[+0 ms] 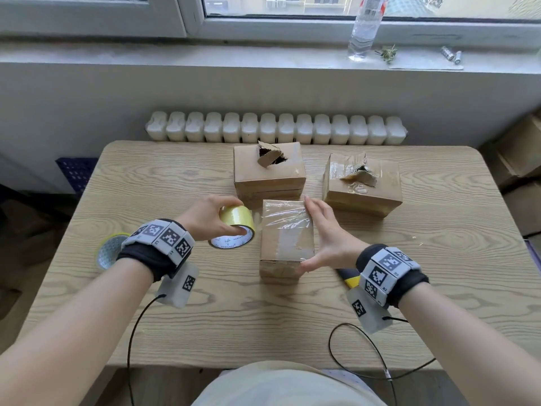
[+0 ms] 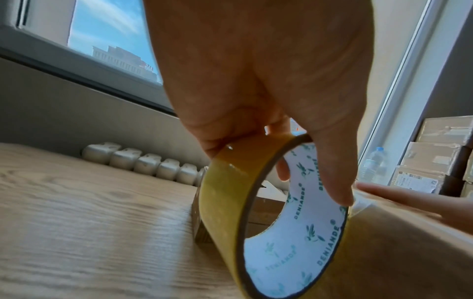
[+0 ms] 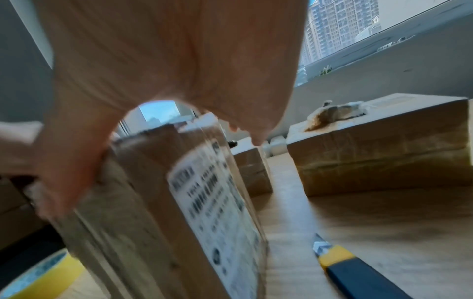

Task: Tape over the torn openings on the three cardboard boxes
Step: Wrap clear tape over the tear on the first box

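Three cardboard boxes stand on the wooden table (image 1: 439,259). The near box (image 1: 285,244) has wrinkled clear tape across its top. The back box (image 1: 268,171) and the right box (image 1: 361,186) each show a torn hole on top. My left hand (image 1: 216,218) grips a yellowish tape roll (image 1: 237,227) just left of the near box; a clear strip seems to run from the roll onto that box. My right hand (image 1: 319,232) rests along the near box's right top edge, fingers fairly straight, thumb at the near corner. The right wrist view shows that box (image 3: 179,202), blurred, under my right hand (image 3: 166,60).
A second yellow tape roll (image 1: 109,253) lies at the table's left edge, partly hidden by my wrist. A yellow and dark blue utility knife (image 3: 358,273) lies on the table under my right wrist. Behind are a radiator (image 1: 275,127) and a water bottle (image 1: 366,24) on the sill.
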`<state>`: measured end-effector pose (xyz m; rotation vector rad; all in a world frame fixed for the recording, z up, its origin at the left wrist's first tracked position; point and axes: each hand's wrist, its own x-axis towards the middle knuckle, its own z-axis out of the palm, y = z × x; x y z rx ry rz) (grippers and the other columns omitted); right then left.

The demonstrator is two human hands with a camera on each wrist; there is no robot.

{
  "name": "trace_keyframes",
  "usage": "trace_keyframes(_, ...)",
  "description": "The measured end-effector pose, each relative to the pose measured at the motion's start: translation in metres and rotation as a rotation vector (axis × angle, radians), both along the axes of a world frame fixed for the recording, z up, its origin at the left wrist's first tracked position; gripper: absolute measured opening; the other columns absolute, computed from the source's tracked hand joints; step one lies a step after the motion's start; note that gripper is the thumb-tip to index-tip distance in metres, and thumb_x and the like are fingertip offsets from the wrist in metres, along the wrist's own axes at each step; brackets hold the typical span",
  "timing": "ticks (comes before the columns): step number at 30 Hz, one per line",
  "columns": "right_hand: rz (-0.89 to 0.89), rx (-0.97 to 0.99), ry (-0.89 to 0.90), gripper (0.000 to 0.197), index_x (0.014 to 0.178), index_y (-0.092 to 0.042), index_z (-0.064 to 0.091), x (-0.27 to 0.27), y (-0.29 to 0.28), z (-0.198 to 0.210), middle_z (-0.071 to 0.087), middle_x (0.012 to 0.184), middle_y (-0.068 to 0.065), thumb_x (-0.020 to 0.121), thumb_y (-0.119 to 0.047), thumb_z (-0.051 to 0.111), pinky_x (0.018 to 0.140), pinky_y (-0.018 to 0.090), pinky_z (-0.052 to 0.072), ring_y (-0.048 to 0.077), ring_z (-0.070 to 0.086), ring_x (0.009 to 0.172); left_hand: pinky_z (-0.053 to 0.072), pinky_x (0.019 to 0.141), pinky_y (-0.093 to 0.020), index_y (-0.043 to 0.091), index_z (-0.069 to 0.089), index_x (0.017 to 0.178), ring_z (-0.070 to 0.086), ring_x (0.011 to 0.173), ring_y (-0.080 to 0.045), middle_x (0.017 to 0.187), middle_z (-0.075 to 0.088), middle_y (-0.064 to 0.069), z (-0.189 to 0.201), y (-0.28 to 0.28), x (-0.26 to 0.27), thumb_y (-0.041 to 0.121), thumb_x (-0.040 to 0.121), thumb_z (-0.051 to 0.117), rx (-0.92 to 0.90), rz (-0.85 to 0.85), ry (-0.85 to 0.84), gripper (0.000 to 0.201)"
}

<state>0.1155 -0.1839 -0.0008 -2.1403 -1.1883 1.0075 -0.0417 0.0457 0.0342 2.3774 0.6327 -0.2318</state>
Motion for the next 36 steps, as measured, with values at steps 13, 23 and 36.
trace_keyframes(13, 0.391, -0.095, -0.476, 0.129, 0.149, -0.018, -0.016, -0.044, 0.023, 0.022, -0.025, 0.156, -0.004, 0.064, -0.080, 0.058, 0.115, 0.033, -0.018, 0.006, -0.031, 0.138, 0.044, 0.080, -0.022, 0.023, 0.061, 0.116, 0.059, 0.092, -0.012, 0.099, 0.064, 0.006, -0.016, -0.012, -0.008, 0.038, 0.069, 0.080, -0.052, 0.056, -0.063, 0.053)
trace_keyframes(23, 0.409, -0.241, -0.602, 0.140, 0.138, -0.015, -0.035, -0.015, -0.025, 0.025, -0.037, 0.150, -0.003, 0.061, -0.076, 0.064, 0.117, 0.032, -0.013, 0.008, -0.032, 0.138, 0.038, 0.074, -0.019, 0.025, 0.059, 0.118, 0.056, 0.088, -0.012, 0.098, 0.061, 0.006, -0.018, -0.009, -0.008, 0.033, 0.074, 0.076, -0.054, 0.062, -0.053, 0.048)
trace_keyframes(36, 0.377, -0.207, -0.574, 0.144, 0.150, -0.012, -0.014, -0.052, 0.060, 0.036, -0.016, 0.158, 0.011, 0.053, -0.068, 0.076, 0.118, 0.043, -0.009, 0.024, -0.018, 0.144, 0.054, 0.074, -0.033, 0.029, 0.058, 0.116, 0.059, 0.088, -0.014, 0.100, 0.064, 0.004, -0.028, -0.012, -0.013, 0.026, 0.076, 0.075, -0.089, 0.046, -0.107, 0.043)
